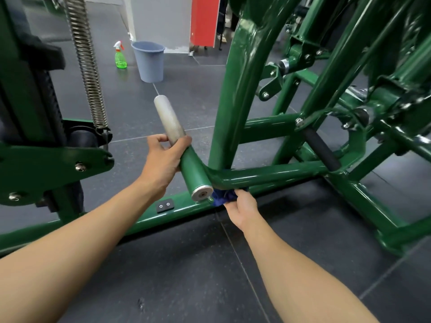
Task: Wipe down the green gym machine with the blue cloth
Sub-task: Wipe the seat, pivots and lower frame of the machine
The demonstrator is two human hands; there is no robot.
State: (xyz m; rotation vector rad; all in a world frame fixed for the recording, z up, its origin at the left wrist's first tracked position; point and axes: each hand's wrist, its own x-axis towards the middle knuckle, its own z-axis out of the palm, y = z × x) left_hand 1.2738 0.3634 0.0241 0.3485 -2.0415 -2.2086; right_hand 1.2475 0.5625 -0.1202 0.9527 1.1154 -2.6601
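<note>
The floor point(186, 276) is dark grey tile with thin pale seams, one running from 6 o'clock up toward 12. The green gym machine point(149, 217) stands directly on it, its low base rail crossing from 8 o'clock to the centre and its angled feet spreading toward 3 and 4 o'clock. At about 11 o'clock, a green spray bottle point(120, 55) stands upright just beside a grey-blue bucket point(149, 61).
</note>
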